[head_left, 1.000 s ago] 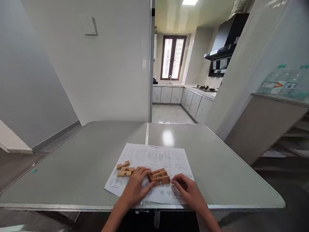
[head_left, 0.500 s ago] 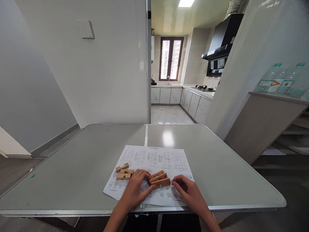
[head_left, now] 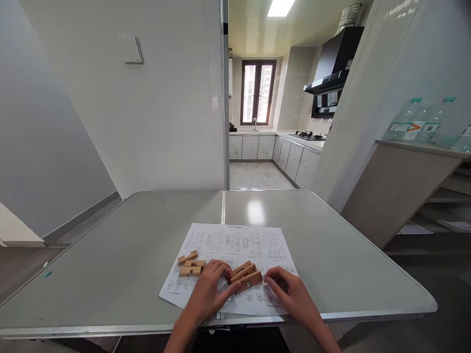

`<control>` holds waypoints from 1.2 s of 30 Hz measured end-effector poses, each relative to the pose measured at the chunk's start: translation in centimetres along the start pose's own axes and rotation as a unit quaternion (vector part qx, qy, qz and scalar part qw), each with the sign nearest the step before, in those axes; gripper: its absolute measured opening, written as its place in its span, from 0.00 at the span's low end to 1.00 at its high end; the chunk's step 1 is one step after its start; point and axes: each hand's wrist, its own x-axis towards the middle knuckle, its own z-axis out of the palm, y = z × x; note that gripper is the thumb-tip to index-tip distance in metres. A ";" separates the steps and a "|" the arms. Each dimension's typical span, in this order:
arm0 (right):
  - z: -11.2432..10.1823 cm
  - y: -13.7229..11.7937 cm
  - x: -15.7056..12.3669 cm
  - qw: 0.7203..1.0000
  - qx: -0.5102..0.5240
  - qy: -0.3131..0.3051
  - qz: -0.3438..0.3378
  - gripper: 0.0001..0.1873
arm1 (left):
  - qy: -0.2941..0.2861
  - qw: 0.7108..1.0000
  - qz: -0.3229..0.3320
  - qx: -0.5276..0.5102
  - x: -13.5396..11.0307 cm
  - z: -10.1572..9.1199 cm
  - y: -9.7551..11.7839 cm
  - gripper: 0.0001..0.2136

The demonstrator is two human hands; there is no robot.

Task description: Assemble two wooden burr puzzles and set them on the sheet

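Note:
Three notched wooden puzzle pieces (head_left: 250, 280) lie side by side at a slant on a printed paper sheet (head_left: 235, 239). At their left end is my left hand (head_left: 210, 285), its thumb against the near piece and its fingertips at the far side, closed on the group. My right hand (head_left: 290, 289) rests just past their right end, fingers curved, with a small gap between thumb and fingers and nothing visible in it. Left of my left hand lie more notched wooden pieces (head_left: 189, 271), two close together and one angled behind them.
The sheet lies on a grey folding table (head_left: 110, 264) with a metal rim and a centre seam. A small green bit (head_left: 47, 274) is near the left edge. Plastic bottles (head_left: 405, 120) stand on a shelf unit (head_left: 390, 171) at the right. Beyond the table a doorway opens to a kitchen.
The view has shifted slightly. The near wooden piece is tilted more, its right end now turned farther up and away. Both hands keep nearly the same places beside the group.

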 end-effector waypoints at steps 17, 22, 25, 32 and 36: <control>-0.1 -0.2 0.0 1.000 0.003 0.012 -0.003 0.20 | 0.021 0.999 -0.019 -0.025 0.2 0.2 -0.3 0.07; -0.2 -0.5 0.1 1.000 -0.005 0.018 -0.011 0.18 | 0.021 0.999 -0.022 -0.019 0.2 -0.1 0.2 0.08; -0.3 -0.8 0.1 1.000 -0.016 0.019 -0.019 0.16 | 0.013 0.999 -0.025 -0.015 0.3 -0.2 0.3 0.08; 1.7 -1.7 -1.5 0.997 -0.064 0.034 -0.033 0.20 | 0.014 1.000 -0.011 -0.007 0.4 0.0 -0.1 0.10; 3.5 -2.3 -2.4 0.996 -0.073 0.054 -0.019 0.39 | 0.022 1.000 0.004 0.002 0.5 0.0 0.1 0.10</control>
